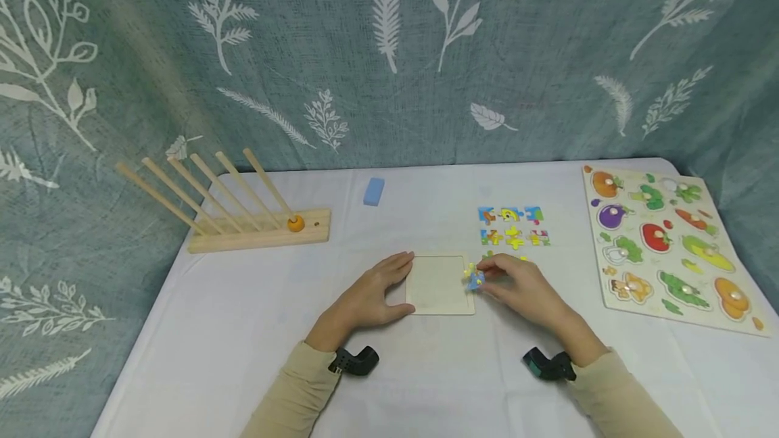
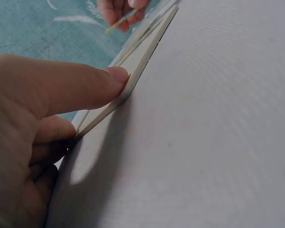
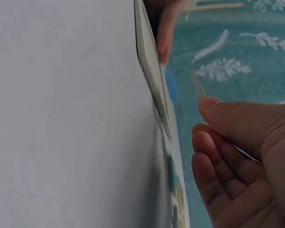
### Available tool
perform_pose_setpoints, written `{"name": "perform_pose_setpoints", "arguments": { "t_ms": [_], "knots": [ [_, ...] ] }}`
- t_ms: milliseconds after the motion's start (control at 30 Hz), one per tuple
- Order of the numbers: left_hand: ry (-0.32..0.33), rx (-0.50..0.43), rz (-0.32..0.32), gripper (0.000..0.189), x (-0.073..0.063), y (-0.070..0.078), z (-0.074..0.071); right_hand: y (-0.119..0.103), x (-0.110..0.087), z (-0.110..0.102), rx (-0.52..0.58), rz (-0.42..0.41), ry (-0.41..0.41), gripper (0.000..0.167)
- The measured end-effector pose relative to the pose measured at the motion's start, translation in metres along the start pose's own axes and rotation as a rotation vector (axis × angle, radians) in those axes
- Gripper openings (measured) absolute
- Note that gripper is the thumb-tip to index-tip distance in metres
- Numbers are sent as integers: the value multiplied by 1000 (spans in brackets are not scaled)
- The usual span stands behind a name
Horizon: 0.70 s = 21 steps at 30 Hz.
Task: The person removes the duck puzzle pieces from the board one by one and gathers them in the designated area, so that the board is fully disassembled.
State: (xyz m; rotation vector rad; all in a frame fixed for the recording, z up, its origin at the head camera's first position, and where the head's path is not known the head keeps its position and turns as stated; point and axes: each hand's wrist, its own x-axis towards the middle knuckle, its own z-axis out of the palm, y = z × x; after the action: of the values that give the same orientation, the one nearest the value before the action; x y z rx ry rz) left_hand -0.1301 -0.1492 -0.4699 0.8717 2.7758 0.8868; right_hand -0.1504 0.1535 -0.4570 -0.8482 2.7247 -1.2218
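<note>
A shallow wooden puzzle tray [image 1: 439, 286] lies flat on the white table with its inside bare. My left hand [image 1: 374, 295] holds it along the left side. The thumb [image 2: 92, 85] lies over its near corner, and the fingers reach the far left corner. At the tray's right edge, my right hand [image 1: 517, 287] pinches a small blue-and-yellow jigsaw piece [image 1: 475, 280] between thumb and fingers. That piece appears edge-on in the right wrist view, raised above the table. Beyond the right hand lie several jigsaw pieces [image 1: 514, 237] in rows, the nearest partly hidden by it.
On the left stands a wooden base [image 1: 262, 240] with several slanted pegs and an orange bead [image 1: 295, 224]. A blue block [image 1: 374, 191] lies toward the back. At the right is a vegetable knob-puzzle board [image 1: 672, 249]. A green leaf-patterned cloth [image 1: 389, 107] hangs behind the table.
</note>
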Motion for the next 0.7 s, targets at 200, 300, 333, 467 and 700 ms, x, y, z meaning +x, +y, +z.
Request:
{"name": "perform_pose_setpoints", "arguments": {
  "t_ms": [200,300,333,467,700],
  "knots": [
    [-2,10,2,77,0,-2,1,21,-16,-31,-109,125,94,30],
    [-2,15,4,76,0,-3,2,31,-25,-45,-144,198,138,30],
    [-1,16,5,76,0,-4,3,35,-27,-49,-149,217,149,30],
    [-3,9,5,76,0,-4,3,46,-34,-58,-164,259,159,31],
    [-7,5,-1,77,0,-4,3,58,-39,-59,-174,274,162,30]
  ]
}}
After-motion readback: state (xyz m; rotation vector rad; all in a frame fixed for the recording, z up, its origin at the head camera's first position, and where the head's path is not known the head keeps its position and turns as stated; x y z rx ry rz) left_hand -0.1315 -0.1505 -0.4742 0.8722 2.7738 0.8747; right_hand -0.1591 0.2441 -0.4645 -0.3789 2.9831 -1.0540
